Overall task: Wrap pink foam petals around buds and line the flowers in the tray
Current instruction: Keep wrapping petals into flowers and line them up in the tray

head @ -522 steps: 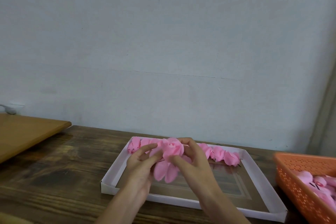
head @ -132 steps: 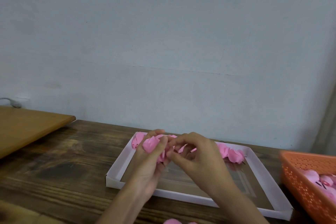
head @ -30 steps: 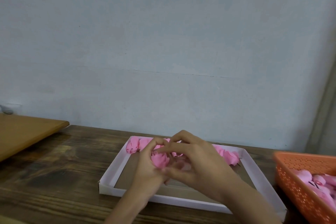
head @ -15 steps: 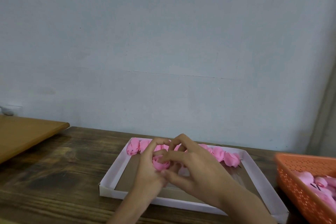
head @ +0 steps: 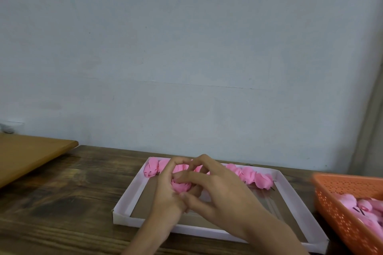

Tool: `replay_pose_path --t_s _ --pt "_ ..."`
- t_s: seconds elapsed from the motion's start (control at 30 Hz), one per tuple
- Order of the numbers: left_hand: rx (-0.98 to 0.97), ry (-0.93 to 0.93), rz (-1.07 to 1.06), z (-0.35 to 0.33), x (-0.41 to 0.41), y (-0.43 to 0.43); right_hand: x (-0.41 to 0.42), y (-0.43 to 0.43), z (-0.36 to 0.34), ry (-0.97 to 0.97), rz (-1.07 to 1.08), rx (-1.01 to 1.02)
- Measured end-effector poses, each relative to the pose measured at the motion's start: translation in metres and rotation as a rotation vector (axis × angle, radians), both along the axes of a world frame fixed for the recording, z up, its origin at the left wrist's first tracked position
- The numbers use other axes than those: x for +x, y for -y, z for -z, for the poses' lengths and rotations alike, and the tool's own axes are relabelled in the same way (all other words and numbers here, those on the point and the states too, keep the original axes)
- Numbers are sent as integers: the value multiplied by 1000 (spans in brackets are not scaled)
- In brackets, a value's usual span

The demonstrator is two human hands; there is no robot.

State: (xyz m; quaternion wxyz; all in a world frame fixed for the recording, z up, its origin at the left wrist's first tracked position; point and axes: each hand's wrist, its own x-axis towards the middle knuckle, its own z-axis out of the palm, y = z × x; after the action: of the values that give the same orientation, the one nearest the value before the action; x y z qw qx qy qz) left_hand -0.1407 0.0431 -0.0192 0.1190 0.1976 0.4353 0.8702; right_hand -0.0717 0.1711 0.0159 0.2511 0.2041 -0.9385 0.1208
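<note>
the flower [head: 180, 186] sits right between the hands, a small tight pink head facing up, held over the near-left part of the tray [head: 134, 186]. the left hand [head: 165, 201] cups it from below and the left, fingers curled round it. the right hand [head: 219, 190] comes in from the right, its fingers laid across the top and its thumb pinching at the base. so both hands have hold of it, closed snug, neither one nearer. the stem, if there is one, is buried in the palms, so i can't call its long axis.

just beyond the fingertips runs the row of finished flowers [head: 248, 175], left to right along the tray's far wall. that is the line that matters: the flower likely goes straight forward from the hands into that row, though the gap is hidden behind the knuckles.

compared with seventeen seconds back, the loose petals hanging under the bud are gone, now wrapped tight. off to the right of the hands the orange basket [head: 335, 203] holds more buds [head: 360, 207] on the surface [head: 62, 192].
</note>
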Motion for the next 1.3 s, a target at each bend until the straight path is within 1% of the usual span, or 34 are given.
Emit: replay_pose_path --t_s 0.07,0.1,0.13,0.17,0.2,0.23,0.27,0.3,0.37,0.43,0.53,0.6,0.7,0.77,0.9,0.97,1.03,1.13,1.23,1.3 --pt "-20 8 -38 2 -1 0 -1 0 2 3 2 -26" --pt "-67 -15 -92 4 -1 2 -1 1 5 -1 8 -98" --pt "-139 -82 -150 7 -3 3 -1 5 7 -4 18 -240" --pt "-202 -132 -214 9 -4 5 -1 12 10 13 31 -446" --pt "-211 -160 -243 13 -6 7 -2 19 13 66 23 -681" --pt "-184 -133 -253 14 -7 9 -3 26 16 145 -5 -882" --pt "-134 -92 -236 15 -9 11 -6 31 19 212 -43 -1015" --pt "-83 -44 -216 14 -9 13 -7 35 23 251 -71 -1064" --pt "14 29 -168 11 -8 16 -8 39 28 278 -83 -1055" --pt "63 83 -132 11 -5 14 -9 41 34 256 -54 -1041" --pt "52 129 -123 10 4 7 -10 46 40 176 58 -1050" --pt "50 130 -122 10 6 3 -12 45 43 140 120 -1104" --pt "43 95 -136 9 8 3 -13 42 42 170 106 -1195" --pt "26 70 -118 7 8 6 -14 43 40 245 56 -1264" --pt "-28 18 22 5 6 15 -12 44 33 533 -105 -1449" --pt "-6 39 24 8 4 15 -12 45 31 608 -121 -1515" --pt "24 73 -25 9 2 14 -13 49 32 593 -87 -1490" --pt "20 66 -95 14 -5 14 -13 53 34 533 -96 -1357" --pt "-39 54 -62 14 -7 16 -12 52 35 476 -111 -1279" --pt "-64 35 -36 15 -9 18 -12 50 32 542 -116 -1288"
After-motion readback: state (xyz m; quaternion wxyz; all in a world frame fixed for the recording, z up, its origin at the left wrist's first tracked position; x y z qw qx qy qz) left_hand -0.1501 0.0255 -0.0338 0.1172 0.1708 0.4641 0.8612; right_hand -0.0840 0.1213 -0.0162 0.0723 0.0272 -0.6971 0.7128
